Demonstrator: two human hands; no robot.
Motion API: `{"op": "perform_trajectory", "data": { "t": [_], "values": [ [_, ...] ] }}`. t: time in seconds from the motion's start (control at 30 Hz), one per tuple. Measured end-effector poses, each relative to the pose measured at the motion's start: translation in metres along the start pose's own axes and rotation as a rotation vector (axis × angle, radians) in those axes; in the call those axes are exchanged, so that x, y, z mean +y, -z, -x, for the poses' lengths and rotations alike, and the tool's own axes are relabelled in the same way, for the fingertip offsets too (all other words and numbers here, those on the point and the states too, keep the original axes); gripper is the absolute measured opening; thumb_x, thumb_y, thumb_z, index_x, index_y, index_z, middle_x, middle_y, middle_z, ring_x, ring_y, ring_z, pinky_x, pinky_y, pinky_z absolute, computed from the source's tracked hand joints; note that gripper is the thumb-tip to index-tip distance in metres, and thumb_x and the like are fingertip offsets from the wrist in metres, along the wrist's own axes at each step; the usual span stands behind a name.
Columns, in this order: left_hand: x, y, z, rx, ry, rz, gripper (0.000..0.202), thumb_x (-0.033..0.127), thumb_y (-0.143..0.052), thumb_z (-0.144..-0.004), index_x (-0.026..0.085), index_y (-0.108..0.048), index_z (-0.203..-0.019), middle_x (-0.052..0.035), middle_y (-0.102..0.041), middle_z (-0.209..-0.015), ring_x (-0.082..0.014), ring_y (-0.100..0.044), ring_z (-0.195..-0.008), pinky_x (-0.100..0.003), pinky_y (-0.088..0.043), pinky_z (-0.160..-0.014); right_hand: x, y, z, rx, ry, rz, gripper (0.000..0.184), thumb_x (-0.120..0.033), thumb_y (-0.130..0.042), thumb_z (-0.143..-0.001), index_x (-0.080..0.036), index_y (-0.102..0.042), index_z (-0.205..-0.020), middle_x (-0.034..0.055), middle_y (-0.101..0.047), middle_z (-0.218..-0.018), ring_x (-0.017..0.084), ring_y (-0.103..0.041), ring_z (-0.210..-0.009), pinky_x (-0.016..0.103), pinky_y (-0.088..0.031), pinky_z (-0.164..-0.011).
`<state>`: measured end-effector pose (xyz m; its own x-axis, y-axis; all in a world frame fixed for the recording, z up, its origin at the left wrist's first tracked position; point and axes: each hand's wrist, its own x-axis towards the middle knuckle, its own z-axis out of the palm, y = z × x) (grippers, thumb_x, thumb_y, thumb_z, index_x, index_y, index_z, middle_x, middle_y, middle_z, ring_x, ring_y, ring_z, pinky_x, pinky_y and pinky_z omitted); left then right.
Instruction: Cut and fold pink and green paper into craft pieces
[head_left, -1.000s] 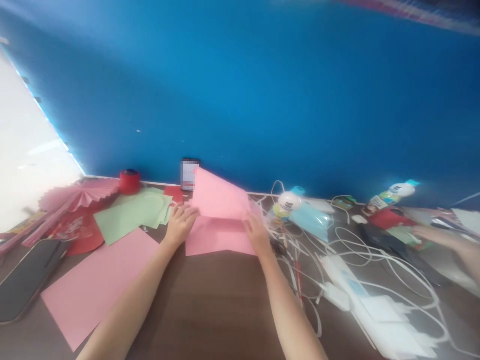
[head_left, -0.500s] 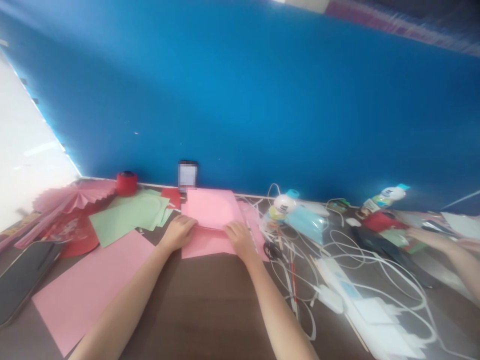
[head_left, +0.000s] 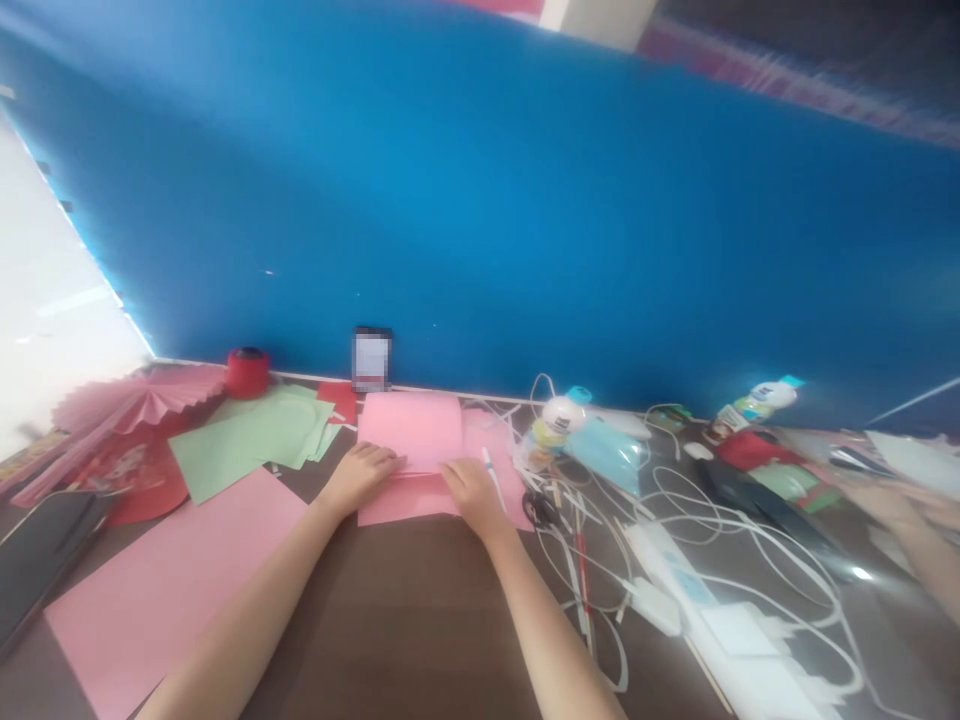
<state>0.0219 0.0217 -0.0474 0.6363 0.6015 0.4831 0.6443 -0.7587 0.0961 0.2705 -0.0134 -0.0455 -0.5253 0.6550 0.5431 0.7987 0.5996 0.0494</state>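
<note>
A pink paper sheet (head_left: 411,430) lies folded over on the brown table (head_left: 405,610) near the blue wall. My left hand (head_left: 360,475) presses on its left part, fingers lying flat along the fold. My right hand (head_left: 469,490) rests on the sheet's lower right, fingers bent down onto the paper. A white pen (head_left: 491,475) lies just right of my right hand.
A larger pink sheet (head_left: 165,590) and green sheets (head_left: 247,435) lie left, with a pink paper fan (head_left: 135,395), a red tape roll (head_left: 247,372) and a dark tablet (head_left: 37,555). White cables and a power strip (head_left: 697,590), bottles (head_left: 559,415) and another person's arm (head_left: 919,540) fill the right.
The raised flap of the pink sheet has come down flat onto its lower half. Both hands have moved inward along the fold and now press it.
</note>
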Motion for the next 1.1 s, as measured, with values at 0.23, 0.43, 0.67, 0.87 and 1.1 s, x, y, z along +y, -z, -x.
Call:
{"op": "perform_trajectory", "data": {
  "t": [0.23, 0.43, 0.67, 0.87, 1.1],
  "values": [
    [0.001, -0.004, -0.002, -0.059, 0.036, 0.082, 0.023, 0.026, -0.043, -0.088, 0.019, -0.065, -0.084, -0.0055, -0.062, -0.072, -0.0172, -0.056, -0.071, -0.029, -0.04, -0.07, 0.005, 0.0, -0.001, -0.143, -0.038, -0.05, 0.024, -0.013, -0.04, -0.087, -0.019, -0.061, -0.078, 0.0052, -0.059, -0.074, 0.017, -0.052, -0.071, 0.03, -0.042, -0.068],
    [0.005, 0.002, -0.003, -0.068, 0.164, 0.265, 0.025, 0.027, -0.043, -0.087, 0.02, -0.066, -0.08, -0.0045, -0.061, -0.077, -0.0152, -0.056, -0.073, -0.024, -0.038, -0.063, -0.003, 0.003, -0.006, -0.142, -0.153, -0.186, 0.021, -0.018, -0.039, -0.089, -0.02, -0.059, -0.083, 0.0047, -0.059, -0.08, 0.017, -0.053, -0.078, 0.029, -0.041, -0.07],
    [0.002, 0.002, -0.006, -0.103, 0.321, 0.335, 0.025, 0.036, -0.05, -0.082, 0.02, -0.067, -0.072, -0.003, -0.066, -0.073, -0.0159, -0.059, -0.069, -0.025, -0.037, -0.064, 0.002, 0.007, -0.008, -0.243, -0.247, -0.286, 0.018, -0.019, -0.043, -0.087, -0.02, -0.057, -0.075, 0.0011, -0.061, -0.076, 0.015, -0.053, -0.071, 0.027, -0.038, -0.066],
    [0.004, 0.003, -0.009, -0.122, 0.504, 0.252, 0.033, 0.045, -0.046, -0.082, 0.02, -0.066, -0.072, -0.0039, -0.068, -0.077, -0.0177, -0.06, -0.069, -0.025, -0.037, -0.061, 0.006, 0.005, -0.007, -0.259, -0.368, -0.277, 0.026, -0.026, -0.039, -0.089, -0.02, -0.055, -0.069, 0.0006, -0.06, -0.072, 0.013, -0.052, -0.068, 0.024, -0.033, -0.062],
    [0.007, 0.007, -0.008, -0.149, 0.59, 0.07, 0.029, 0.04, -0.042, -0.084, 0.02, -0.062, -0.077, -0.0047, -0.067, -0.079, -0.0207, -0.06, -0.077, -0.029, -0.039, -0.069, 0.009, -0.003, -0.01, -0.261, -0.564, -0.245, 0.035, -0.044, -0.044, -0.084, -0.019, -0.054, -0.062, -0.0001, -0.061, -0.065, 0.012, -0.049, -0.057, 0.023, -0.029, -0.055]
  ]
}}
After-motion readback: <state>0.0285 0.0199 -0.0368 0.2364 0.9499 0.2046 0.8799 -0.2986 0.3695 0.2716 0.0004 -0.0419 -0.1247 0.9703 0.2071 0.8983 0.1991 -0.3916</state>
